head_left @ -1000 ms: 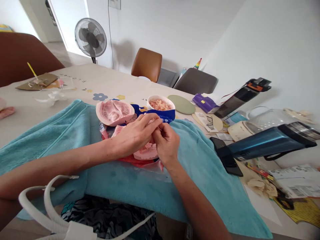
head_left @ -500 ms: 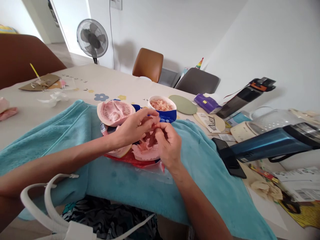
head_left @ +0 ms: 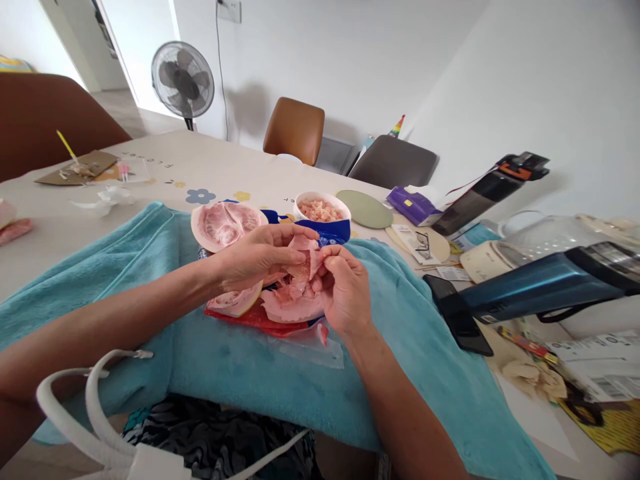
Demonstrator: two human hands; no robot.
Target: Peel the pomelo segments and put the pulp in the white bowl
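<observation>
Both my hands pinch one pink pomelo segment (head_left: 303, 261) held above a pile of peel and membrane (head_left: 290, 303). My left hand (head_left: 255, 257) grips it from the left, fingers closed along its top. My right hand (head_left: 345, 290) grips its right end with thumb and fingers. A hollowed pomelo half (head_left: 225, 225) lies just behind my left hand. Behind the hands, a white bowl (head_left: 323, 208) of peeled flesh stands on a blue bag (head_left: 327, 231). Everything rests on a teal towel (head_left: 410, 320).
To the right lie a black phone (head_left: 457, 313), a blue flask (head_left: 540, 283), a black bottle (head_left: 485, 193), glasses, papers and a purple pack. A green round mat (head_left: 364, 209) lies beyond the bowl. Chairs and a fan (head_left: 183, 80) stand past the table.
My hands have lifted the segment off the pile and pulled it open between them; my left fingers have shifted from reaching forward to lying along its top.
</observation>
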